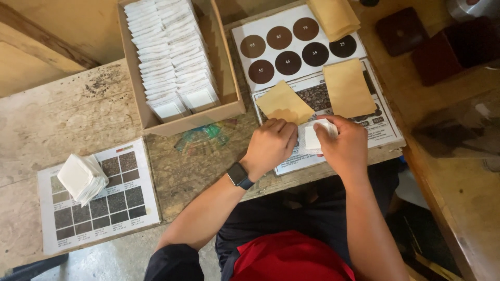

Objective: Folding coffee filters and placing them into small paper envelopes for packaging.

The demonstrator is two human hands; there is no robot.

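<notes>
My left hand (271,143) and right hand (338,145) both pinch one white sachet (314,138) above the desk (78,114); too hard a tug could tear it, I judge.

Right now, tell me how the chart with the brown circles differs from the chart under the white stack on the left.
The circle chart shows dark brown round swatches in two rows; the left chart shows grey-brown square swatches in a grid. The circle chart carries a tan envelope stack; the left chart carries a white packet stack. Both are white printed sheets lying flat on the wooden table.
</notes>
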